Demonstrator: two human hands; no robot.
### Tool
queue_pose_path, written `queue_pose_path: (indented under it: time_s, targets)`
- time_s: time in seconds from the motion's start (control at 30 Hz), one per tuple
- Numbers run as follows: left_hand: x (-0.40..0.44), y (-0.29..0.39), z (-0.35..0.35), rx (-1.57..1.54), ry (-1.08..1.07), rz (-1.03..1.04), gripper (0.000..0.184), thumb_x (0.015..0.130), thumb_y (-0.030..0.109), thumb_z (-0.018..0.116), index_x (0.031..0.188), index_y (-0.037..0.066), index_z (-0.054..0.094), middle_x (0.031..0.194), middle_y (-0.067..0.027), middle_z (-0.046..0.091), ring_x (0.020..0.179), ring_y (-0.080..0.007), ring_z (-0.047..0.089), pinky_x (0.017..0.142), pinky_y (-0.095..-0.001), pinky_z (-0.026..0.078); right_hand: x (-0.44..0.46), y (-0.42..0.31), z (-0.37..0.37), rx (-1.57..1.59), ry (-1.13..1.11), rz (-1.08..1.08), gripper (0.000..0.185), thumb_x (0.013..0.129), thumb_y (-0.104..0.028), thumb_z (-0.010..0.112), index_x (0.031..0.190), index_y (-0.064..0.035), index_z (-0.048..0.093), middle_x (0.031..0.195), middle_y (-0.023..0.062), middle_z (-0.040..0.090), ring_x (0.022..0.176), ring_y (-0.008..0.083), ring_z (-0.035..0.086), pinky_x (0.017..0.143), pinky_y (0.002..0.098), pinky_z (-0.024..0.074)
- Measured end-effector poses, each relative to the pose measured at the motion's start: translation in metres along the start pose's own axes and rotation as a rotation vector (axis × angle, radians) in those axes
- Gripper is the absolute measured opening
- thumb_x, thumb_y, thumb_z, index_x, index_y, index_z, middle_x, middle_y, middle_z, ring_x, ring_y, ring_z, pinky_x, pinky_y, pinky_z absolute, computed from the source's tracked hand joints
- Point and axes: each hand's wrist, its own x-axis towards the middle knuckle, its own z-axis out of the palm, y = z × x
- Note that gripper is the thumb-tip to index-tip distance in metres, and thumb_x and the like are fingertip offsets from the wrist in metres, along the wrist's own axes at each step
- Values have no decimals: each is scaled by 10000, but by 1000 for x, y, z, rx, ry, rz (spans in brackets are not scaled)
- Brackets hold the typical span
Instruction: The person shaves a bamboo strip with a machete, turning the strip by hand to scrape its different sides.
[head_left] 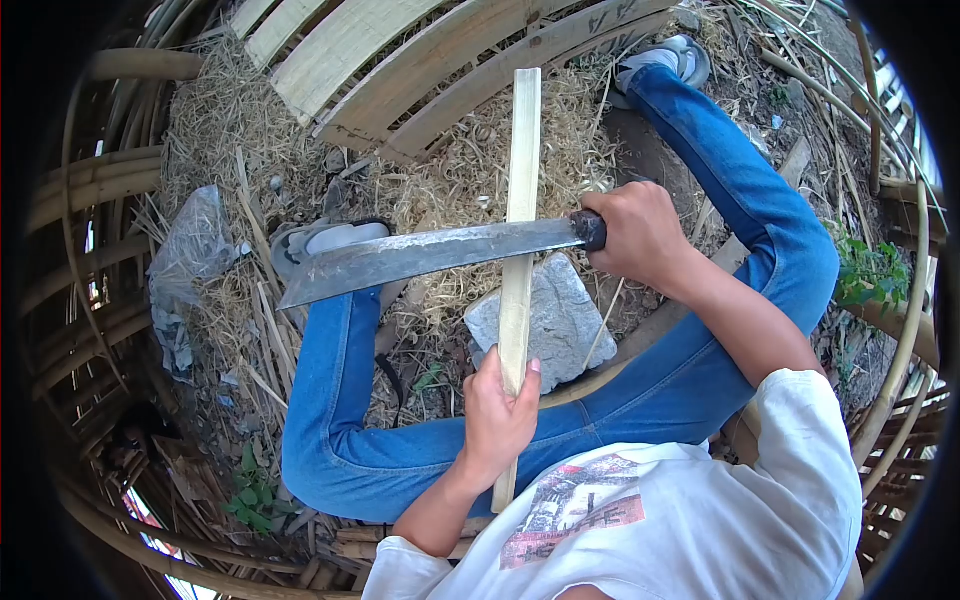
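My right hand (640,232) is wrapped round the dark handle of a long machete (430,252). Its blade points left and lies across a pale bamboo strip (519,200), over the strip's middle. The strip runs up and away from my lap, its near end by my shirt. Low on the strip, my left hand (500,412) grips it between thumb and fingers. Just beyond my left hand, a grey stone block (550,318) sits on the ground between my legs, partly under the strip.
Wooden slats (400,75) lie at the top, beyond shavings (430,190) on the ground. A crumpled plastic bag (195,240) is at the left. Bamboo poles (905,330) stand at the right. My shoes (668,65) rest on either side.
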Motion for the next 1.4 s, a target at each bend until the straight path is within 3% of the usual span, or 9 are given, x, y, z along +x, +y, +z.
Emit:
queue_pose_path:
  time_s: [0.27, 0.37, 0.47, 0.57, 0.67, 0.8, 0.9, 1.2, 1.4]
  targets:
    - [-2, 21, -11, 70, -52, -24, 77, 942, 35, 646, 951, -14, 587, 638, 17, 529, 545, -21, 424, 462, -244, 334, 3, 4, 6, 25, 133, -53, 113, 692, -189, 734, 714, -104, 663, 609, 120, 642, 593, 346, 662, 589, 459, 527]
    - [-2, 14, -11, 73, -32, 44, 98, 935, 44, 632, 915, -17, 557, 566, -64, 536, 438, -94, 507, 420, -287, 367, 2, 7, 8, -13, 126, -62, 97, 708, -192, 732, 741, -111, 689, 609, 113, 643, 591, 334, 663, 585, 450, 527]
    - [-5, 18, -12, 71, -30, 20, 106, 934, 51, 636, 912, -17, 558, 565, -73, 540, 444, -111, 529, 430, -297, 381, 6, 14, 4, -30, 196, -49, 83, 713, -179, 718, 743, -107, 690, 602, 123, 634, 595, 339, 661, 595, 454, 530]
    - [-10, 11, -13, 118, -90, 33, 112, 934, 60, 646, 914, -15, 564, 578, -87, 552, 467, -125, 551, 453, -313, 404, 19, 45, -13, -29, 245, 191, 88, 712, -146, 678, 765, -82, 707, 630, 172, 640, 646, 380, 667, 640, 477, 537]
    - [-6, 16, -11, 101, -100, 18, 111, 934, 67, 655, 922, -11, 576, 596, -99, 565, 484, -133, 560, 476, -324, 420, 13, 54, -18, -46, 200, 200, 127, 707, -140, 678, 807, -90, 739, 648, 182, 649, 674, 389, 673, 657, 479, 544]
    - [-3, 17, -15, 117, -79, -42, 114, 935, 68, 657, 945, -15, 579, 607, -98, 568, 485, -127, 547, 479, -320, 418, 4, 9, -3, 90, 70, 47, 95, 631, -147, 692, 702, -91, 665, 613, 152, 629, 641, 377, 665, 652, 491, 538]
    - [-3, 12, -14, 111, -75, -19, 108, 937, 62, 648, 957, -17, 577, 605, -85, 562, 477, -110, 529, 463, -311, 405, 8, 0, 0, 13, 14, 23, 118, 605, -152, 699, 706, -102, 665, 613, 137, 633, 635, 370, 668, 644, 484, 536]
    - [-5, 9, -16, 33, -142, -55, 112, 933, 44, 629, 994, -29, 569, 631, -63, 570, 497, -74, 512, 452, -295, 402, 5, 10, 2, -44, 76, -3, 132, 612, -164, 725, 721, -114, 669, 626, 108, 649, 641, 349, 674, 634, 470, 534]
    - [-4, 11, -17, 43, -142, -22, 119, 929, 38, 628, 1015, -28, 579, 642, -61, 579, 518, -73, 521, 462, -289, 412, 5, 16, 3, -14, 131, -24, 187, 592, -147, 753, 757, -100, 679, 636, 133, 639, 621, 366, 645, 598, 472, 497]
